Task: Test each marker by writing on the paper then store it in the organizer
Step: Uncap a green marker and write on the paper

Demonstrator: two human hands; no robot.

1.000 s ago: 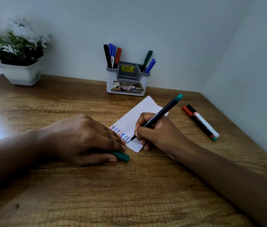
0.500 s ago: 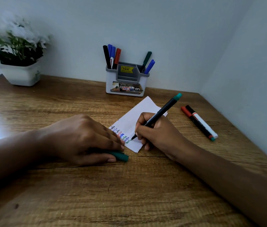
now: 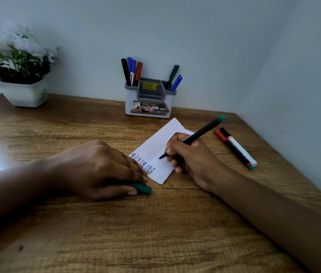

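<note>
The marker (image 3: pixel 195 137) in play looks light, thin and rigid, a smooth plastic barrel that I would guess could roll or slip if held loosely; low on the barrel near the tip seems the sensible place to take it. That is where the right hand (image 3: pixel 190 154) has it, right of centre in the frame: fingers curled shut in a writing pinch, the green-ended tail slanting up toward the upper right, the tip at or just above the paper (image 3: pixel 158 146). I cannot tell whether it touches.

The paper is a flimsy white slip lying at an angle in the middle of the frame, likely to slide on the wooden desk (image 3: pixel 155 233) unless pinned. The left hand (image 3: pixel 98 168), left of centre, lies palm down with its fingertips resting on the sheet's lower left edge beside the lines of coloured writing, while thumb and fingers close on the green cap (image 3: pixel 142 189).

The organizer (image 3: pixel 149 103) stands at upper centre against the wall, markers already in it. Two more markers (image 3: pixel 236 148) lie at right.
</note>
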